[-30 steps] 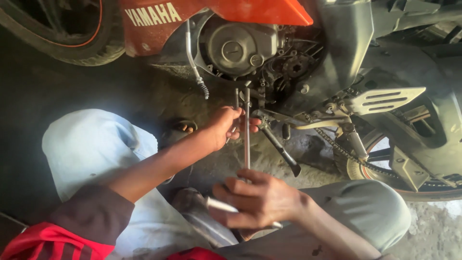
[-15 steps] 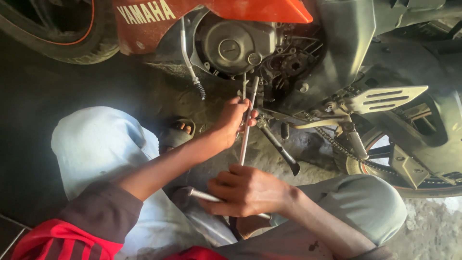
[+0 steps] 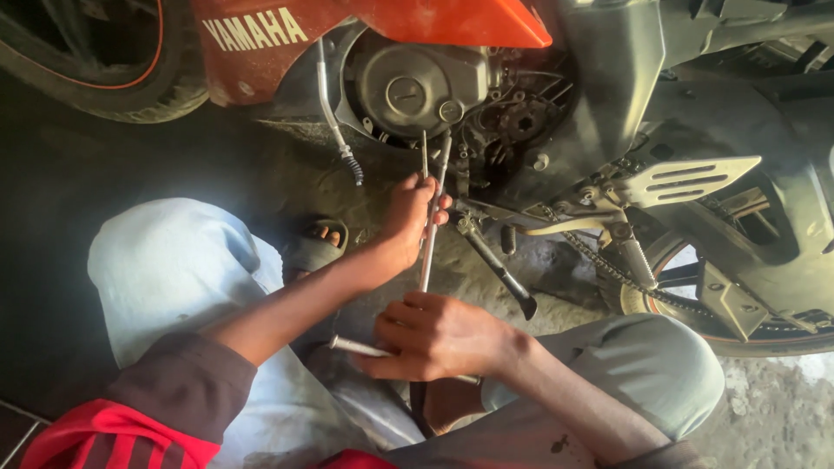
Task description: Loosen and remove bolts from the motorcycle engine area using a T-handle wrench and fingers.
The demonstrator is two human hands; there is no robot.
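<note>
I squat beside an orange motorcycle. A long steel T-handle wrench (image 3: 427, 256) points up at the parts below the round grey engine cover (image 3: 417, 87). My left hand (image 3: 410, 215) is wrapped round the upper shaft, just below the engine. My right hand (image 3: 434, 337) grips the wrench's lower end, where the crossbar (image 3: 354, 347) sticks out to the left. The wrench tip is hidden among the engine parts.
A black side stand (image 3: 499, 265) slants down right of the wrench. The drive chain (image 3: 608, 265), a silver footrest plate (image 3: 686, 178) and the rear wheel (image 3: 686, 269) lie to the right. A loose cable (image 3: 334, 130) hangs left of the engine. My sandalled foot (image 3: 317, 243) rests on the dirty floor.
My right hand has turned on the crossbar, whose free end swung left. The shaft now leans slightly right and reaches further up toward the engine. My left hand stays on the shaft.
</note>
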